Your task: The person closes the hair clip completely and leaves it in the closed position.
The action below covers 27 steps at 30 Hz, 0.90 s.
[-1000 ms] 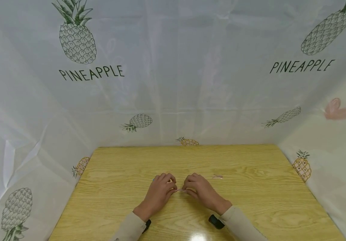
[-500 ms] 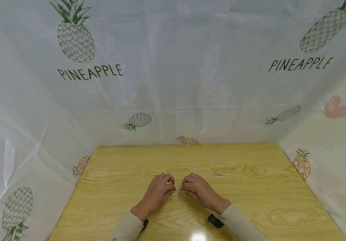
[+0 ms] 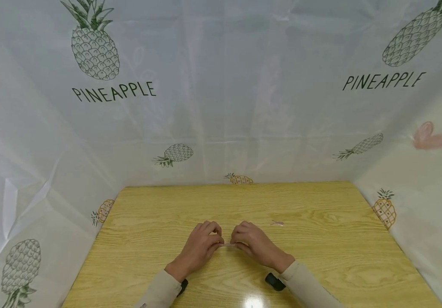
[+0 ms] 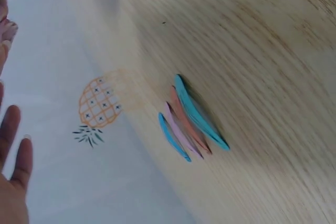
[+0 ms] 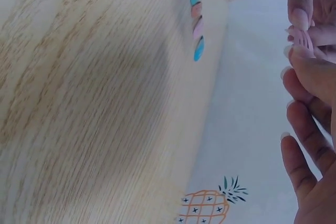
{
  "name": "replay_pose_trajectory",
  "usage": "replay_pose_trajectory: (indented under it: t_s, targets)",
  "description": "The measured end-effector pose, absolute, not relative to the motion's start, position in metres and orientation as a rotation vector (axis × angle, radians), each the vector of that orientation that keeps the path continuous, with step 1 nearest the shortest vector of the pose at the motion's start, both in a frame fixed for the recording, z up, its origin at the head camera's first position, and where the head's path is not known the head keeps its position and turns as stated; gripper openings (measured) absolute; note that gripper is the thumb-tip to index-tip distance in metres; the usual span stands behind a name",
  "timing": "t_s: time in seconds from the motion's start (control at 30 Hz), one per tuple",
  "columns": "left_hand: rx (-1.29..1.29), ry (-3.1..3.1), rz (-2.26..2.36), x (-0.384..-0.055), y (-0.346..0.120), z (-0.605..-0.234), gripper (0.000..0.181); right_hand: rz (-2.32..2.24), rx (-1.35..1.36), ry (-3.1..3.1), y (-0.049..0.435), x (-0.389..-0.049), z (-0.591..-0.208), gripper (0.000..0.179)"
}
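Observation:
Between both hands, low over the table, is a small pale pink strip (image 3: 227,244) with slit-like lines (image 5: 303,40) in the right wrist view. My left hand (image 3: 201,243) pinches one end with thumb and forefinger. The other end is pinched the same way by my right hand (image 3: 255,243), whose remaining fingers spread apart in its wrist view. Fingertips cover much of the strip, and I cannot tell its kind. A teal curved piece (image 4: 197,111), a brown one (image 4: 189,119), a pink one (image 4: 181,129) and a blue one (image 4: 172,137) lie side by side on the table.
Beyond the right hand, a thin pinkish crossed piece (image 3: 277,223) lies on the wood-grain table (image 3: 321,248). White cloth (image 3: 213,107) printed with pineapples rises around the back and sides of the table. A dark wrist device (image 3: 274,282) shows under the right sleeve.
Both hands keep their pinch on the pink strip and shift only slightly left. The blue tip visible behind the left hand one second ago is now hidden. The head view shifts slightly.

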<state>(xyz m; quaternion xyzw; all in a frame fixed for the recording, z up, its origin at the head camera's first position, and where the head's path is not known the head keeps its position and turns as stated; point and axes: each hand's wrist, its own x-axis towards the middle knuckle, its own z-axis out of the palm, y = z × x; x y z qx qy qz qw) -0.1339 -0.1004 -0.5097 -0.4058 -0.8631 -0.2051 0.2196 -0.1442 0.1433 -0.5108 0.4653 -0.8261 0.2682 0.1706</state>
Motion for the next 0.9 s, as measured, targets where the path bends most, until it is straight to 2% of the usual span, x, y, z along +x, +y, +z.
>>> replay_pose_trajectory:
  t_s: [0.43, 0.9]
  targets:
    - [-0.942, -2.716, -0.937, -0.132, -0.105, -0.505, 0.004, 0.741, 1.177, -2.345, 0.138, -0.141, -0.512, 0.031]
    - [-0.976, -2.71, -1.281, -0.135, -0.114, -0.508, 0.01, 0.653, 1.197, -2.247, 0.132, -0.143, -0.512, 0.031]
